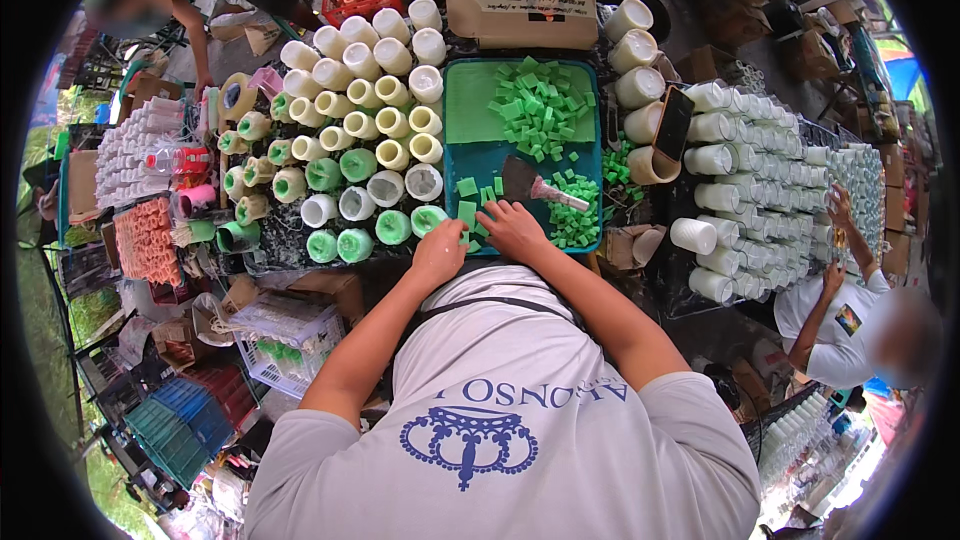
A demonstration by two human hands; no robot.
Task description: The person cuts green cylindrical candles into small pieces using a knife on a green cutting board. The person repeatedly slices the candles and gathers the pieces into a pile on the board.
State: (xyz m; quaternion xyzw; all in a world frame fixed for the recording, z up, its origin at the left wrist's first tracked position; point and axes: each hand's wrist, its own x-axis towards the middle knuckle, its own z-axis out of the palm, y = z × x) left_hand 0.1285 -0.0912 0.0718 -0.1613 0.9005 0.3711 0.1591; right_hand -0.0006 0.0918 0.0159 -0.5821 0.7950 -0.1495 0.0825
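Note:
My left hand point(440, 250) is closed at the near edge of a teal tray point(598, 130), its fingertips on small green wax-like pieces. Beside it, my right hand point(514, 229) reaches over the same edge with bent fingers pressed on green pieces. A flat green strip point(467, 211) lies just beyond my left fingers. The parts under my fingertips are partly hidden. To the right of the strip, a scraper with a wide dark blade point(519, 180) lies in the tray, its handle over a heap of small green chunks point(574, 218). Larger green cubes point(540, 105) are piled on a green sheet point(468, 100) at the far side.
Rows of cream and green-lined cups point(392, 122) stand left of the tray. Tall white cups point(638, 50) line its right side, near many glass-like cups point(730, 195). A cardboard box point(520, 0) sits behind. One person works at right, another at far left.

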